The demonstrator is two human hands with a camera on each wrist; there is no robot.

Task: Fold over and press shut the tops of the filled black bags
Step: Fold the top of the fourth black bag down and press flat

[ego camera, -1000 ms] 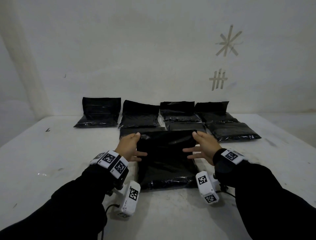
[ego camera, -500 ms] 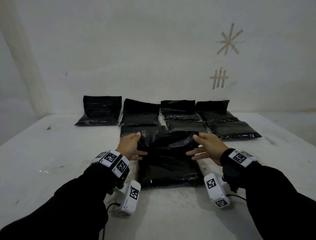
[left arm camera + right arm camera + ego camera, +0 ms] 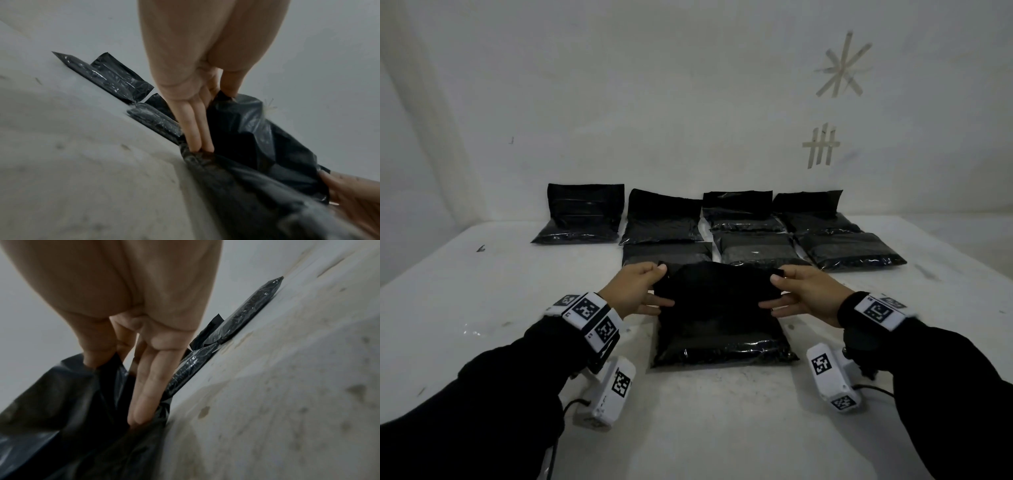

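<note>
A filled black bag lies on the white table straight in front of me. Its loose top flap is raised and bent toward me. My left hand pinches the flap's left corner between thumb and forefinger; in the left wrist view the other fingers reach down beside the bag. My right hand pinches the right corner the same way, and in the right wrist view its lower fingers touch the bag's edge.
Several more black bags lie in rows behind, among them one at far left and one at far right, their tops against the white wall. Tape marks are stuck on the wall.
Both hands have lifted the bag's top flap and drawn it toward me, so it now arches over the bag's body. The hands sit slightly higher and farther apart.
</note>
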